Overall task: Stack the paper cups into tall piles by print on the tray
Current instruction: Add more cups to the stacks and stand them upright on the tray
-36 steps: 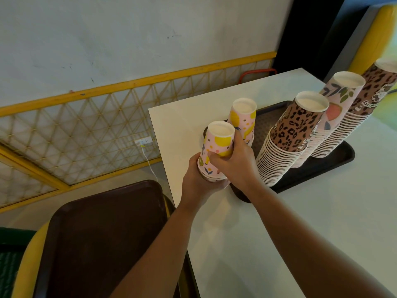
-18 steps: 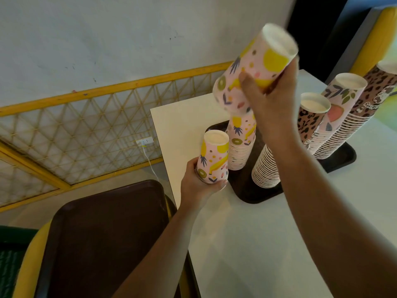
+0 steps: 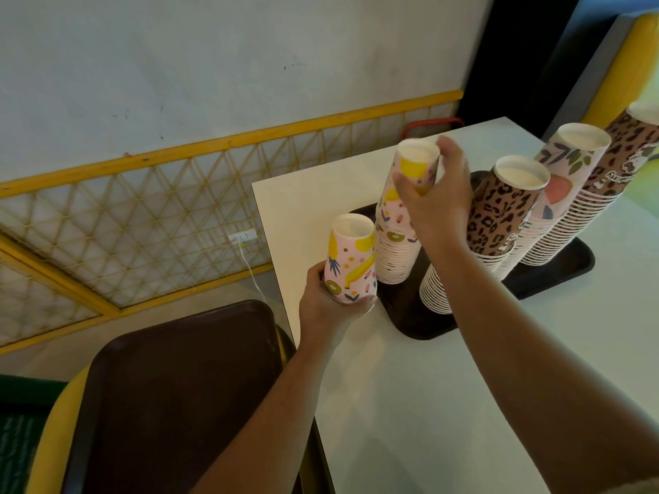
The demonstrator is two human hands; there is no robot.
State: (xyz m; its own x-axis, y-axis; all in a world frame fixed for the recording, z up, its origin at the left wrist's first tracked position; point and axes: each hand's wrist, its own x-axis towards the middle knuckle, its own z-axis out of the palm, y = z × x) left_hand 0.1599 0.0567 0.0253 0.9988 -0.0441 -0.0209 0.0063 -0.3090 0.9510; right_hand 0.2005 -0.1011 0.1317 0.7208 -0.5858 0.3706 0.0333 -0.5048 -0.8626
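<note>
A white bench [image 3: 445,386] is carrying a dark tray [image 3: 556,276] of upside-down cup piles. The right hand [image 3: 433,205] is reaching over the fruit-print pile [image 3: 399,244] on the tray's near-left end, grip curled round its top cup. Beside the tray, the left hand [image 3: 328,308] is gripping a fruit-print cup [image 3: 351,260].

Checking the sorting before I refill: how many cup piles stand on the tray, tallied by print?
Fruit-print pile: 1
Leopard-print piles: 2
Leaf-and-peach-print pile: 1
Total: 4 piles on the tray
</note>
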